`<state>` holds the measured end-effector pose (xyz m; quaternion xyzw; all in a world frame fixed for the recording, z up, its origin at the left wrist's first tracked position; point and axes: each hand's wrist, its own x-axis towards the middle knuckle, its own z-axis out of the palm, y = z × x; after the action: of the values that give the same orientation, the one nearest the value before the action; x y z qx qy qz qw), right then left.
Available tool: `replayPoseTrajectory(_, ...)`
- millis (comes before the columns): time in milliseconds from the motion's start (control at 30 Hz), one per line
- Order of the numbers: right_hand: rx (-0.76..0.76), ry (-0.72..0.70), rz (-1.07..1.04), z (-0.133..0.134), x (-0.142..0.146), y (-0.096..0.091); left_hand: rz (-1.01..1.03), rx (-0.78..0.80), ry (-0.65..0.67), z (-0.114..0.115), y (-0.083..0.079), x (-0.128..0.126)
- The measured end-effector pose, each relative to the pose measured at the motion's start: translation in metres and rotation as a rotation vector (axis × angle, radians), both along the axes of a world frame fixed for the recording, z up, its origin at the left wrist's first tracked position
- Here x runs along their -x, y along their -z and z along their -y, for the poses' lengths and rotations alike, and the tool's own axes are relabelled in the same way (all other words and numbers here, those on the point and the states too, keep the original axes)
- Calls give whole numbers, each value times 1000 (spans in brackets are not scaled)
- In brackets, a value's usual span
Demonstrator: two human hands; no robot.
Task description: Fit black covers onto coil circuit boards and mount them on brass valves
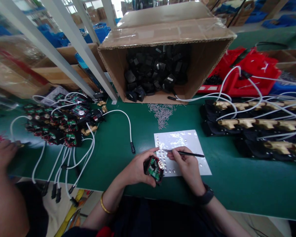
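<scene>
My left hand (138, 169) is closed around a small black housing with a green circuit board (154, 168) inside it, held just above the green table (113, 154) near its front edge. My right hand (187, 164) pinches a thin black tweezer-like tool (185, 153) that lies across its fingers, its tip pointing left toward the board. Under both hands lies a white sheet (180, 141) dotted with small round metal pieces.
A cardboard box (167, 33) on its side holds several black housings. Small metal pins (161, 113) are scattered before it. Wired boards (59, 123) are piled at left, brass-fitted assemblies (256, 125) at right, a red bin (251, 69) behind. Another person's hand (1, 154) rests at far left.
</scene>
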<state>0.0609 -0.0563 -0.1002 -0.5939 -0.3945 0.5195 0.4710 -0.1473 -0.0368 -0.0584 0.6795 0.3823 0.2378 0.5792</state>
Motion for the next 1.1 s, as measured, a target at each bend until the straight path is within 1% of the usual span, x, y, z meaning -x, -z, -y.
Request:
replayPoseTrajectory(100, -23, 44, -75, 1, 1, 2, 9, -137, -259, 2, 5, 1)
replayPoseTrajectory(167, -24, 61, -141, 3, 0, 1, 18, -228, -408, 2, 12, -2)
replayPoseTrajectory(233, 6, 107, -256, 3, -3, -4, 35, -249, -489, 2, 21, -7)
replayPoseTrajectory(300, 59, 162, -409, 2, -6, -12, 49, -208, -533, 1, 30, -12)
replayPoseTrajectory(367, 117, 146, -551, -2, -6, -24, 62, -160, -566, 2, 37, -16)
replayPoseTrajectory(433, 134, 74, -645, -6, -2, -37, 78, -149, -583, 3, 41, -19)
replayPoseTrajectory(500, 99, 14, -666, -10, 5, -47, 87, -166, -581, 4, 43, -20)
replayPoseTrajectory(567, 51, -8, -630, -12, 13, -52, 93, -186, -579, 6, 43, -21)
replayPoseTrajectory(700, 35, -33, -548, -13, 22, -49, 104, -223, -611, 7, 44, -21)
replayPoseTrajectory(867, 43, -14, -540, -12, 21, -44, 95, -240, -607, 8, 47, -23)
replayPoseTrajectory(1100, 33, -4, -466, -14, 21, -48, 82, -260, -607, 9, 48, -24)
